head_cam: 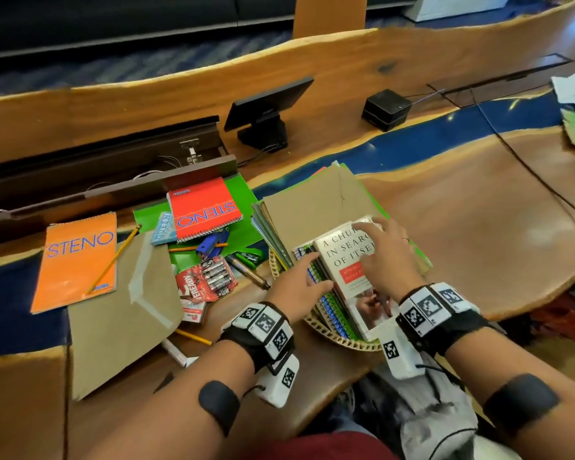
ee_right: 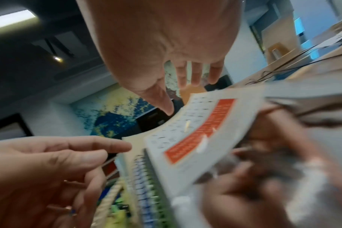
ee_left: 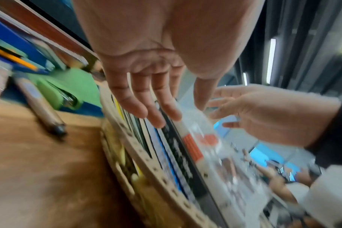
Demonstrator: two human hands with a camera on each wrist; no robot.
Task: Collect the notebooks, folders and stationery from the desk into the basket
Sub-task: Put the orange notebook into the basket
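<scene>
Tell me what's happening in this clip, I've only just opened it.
A person is packing desk items into a woven wicker basket. Both hands are open over a white paperback book with a red band, which lies on top of spiral notebooks in the basket: the left hand at its left edge, the right hand spread over the cover. Still out on the wooden desk are an orange steno pad, a red steno pad, a yellow pencil and a pack of batteries.

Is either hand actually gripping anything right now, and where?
Nothing gripped. The left hand fingers touch the white book along its left edge; the right hand rests spread on its cover.
</scene>
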